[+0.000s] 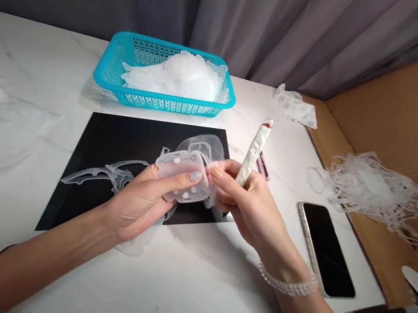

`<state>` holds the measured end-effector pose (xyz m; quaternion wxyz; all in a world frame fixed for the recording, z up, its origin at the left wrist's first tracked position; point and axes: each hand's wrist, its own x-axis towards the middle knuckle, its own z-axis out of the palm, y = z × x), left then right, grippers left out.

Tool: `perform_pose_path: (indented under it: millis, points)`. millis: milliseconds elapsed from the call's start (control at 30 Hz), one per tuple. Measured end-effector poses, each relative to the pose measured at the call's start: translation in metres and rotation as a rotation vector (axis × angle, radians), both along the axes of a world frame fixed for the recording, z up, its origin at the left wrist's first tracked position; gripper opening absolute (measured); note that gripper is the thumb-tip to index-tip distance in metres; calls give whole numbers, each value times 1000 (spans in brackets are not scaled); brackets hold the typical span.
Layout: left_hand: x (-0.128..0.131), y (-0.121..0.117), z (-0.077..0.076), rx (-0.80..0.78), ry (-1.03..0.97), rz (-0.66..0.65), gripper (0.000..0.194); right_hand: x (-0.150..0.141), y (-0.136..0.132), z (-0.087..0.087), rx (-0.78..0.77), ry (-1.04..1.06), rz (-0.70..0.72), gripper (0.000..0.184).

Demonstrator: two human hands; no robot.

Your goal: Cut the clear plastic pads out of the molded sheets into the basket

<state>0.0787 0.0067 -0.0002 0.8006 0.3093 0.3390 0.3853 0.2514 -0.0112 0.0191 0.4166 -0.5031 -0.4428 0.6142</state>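
Observation:
My left hand (149, 187) is closed on a translucent, rounded-rectangular silicone-like piece (179, 170) with white dots along its edges, its thumb lying across the face. Thin clear strips (106, 175) trail from it to the left, and more clear material bulges behind it. My right hand (249, 202) pinches the piece's right edge between thumb and fingertips. The same hand also grips a slim tool (253, 155) wrapped in whitish tape, its handle pointing up; the working end is mostly hidden below the fingers.
Beneath the hands lies a black mat (117, 137). A blue basket (162, 101) of white translucent pieces stands behind it. To the right are a phone (328, 250), a pile of clear scraps (375, 184), a crumpled clear piece (295, 106) and a small pink object (264, 167).

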Motion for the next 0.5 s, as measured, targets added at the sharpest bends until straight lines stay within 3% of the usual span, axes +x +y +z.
perform_pose_path:
  millis: [233, 367, 500]
  points:
    - [-2, -4, 13, 96, -26, 9, 7, -4, -4, 8, 195, -252, -50, 22]
    - [-2, -3, 8, 40, -35, -48, 8, -8, -1, 10, 321, -441, -101, 17]
    - [-4, 1, 1, -40, -125, -54, 8, -7, 1, 10, 316, -425, -103, 17]
